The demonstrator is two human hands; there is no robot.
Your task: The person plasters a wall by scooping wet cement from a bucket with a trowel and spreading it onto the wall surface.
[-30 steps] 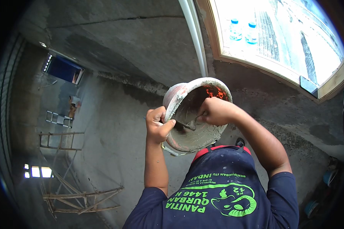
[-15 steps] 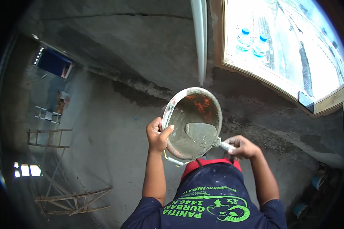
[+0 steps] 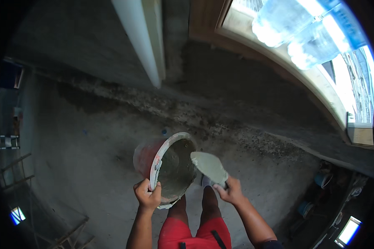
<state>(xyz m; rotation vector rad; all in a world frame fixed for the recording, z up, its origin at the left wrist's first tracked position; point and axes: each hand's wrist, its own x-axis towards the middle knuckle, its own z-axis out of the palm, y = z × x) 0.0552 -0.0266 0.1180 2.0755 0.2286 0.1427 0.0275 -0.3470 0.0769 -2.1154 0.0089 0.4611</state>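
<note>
My left hand (image 3: 147, 195) grips the near-left rim of a bucket (image 3: 143, 157), thumb over the edge. The bucket is reddish outside, its pale rim and inner wall smeared with grey mortar. It hangs tilted in front of my legs, its mouth facing up and to the right. In my right hand (image 3: 231, 191) is a trowel (image 3: 210, 165), its handle hidden by the fingers. The blade, coated grey, stands just right of the bucket's mouth and points up and left; whether it touches the rim I cannot tell.
A wood-framed window (image 3: 278, 54) with plastic bottles (image 3: 280, 23) on its sill stands at the upper right. A white pipe (image 3: 139, 39) runs down the wall. Rubble (image 3: 253, 143) lies along the wall's foot. Wooden scaffolding (image 3: 68, 236) stands lower left, and buckets (image 3: 322, 179) stand at right.
The bucket has moved left and down and tilted further. The trowel has come out of the bucket to its right side. The view has shifted, with the window bottles appearing much larger.
</note>
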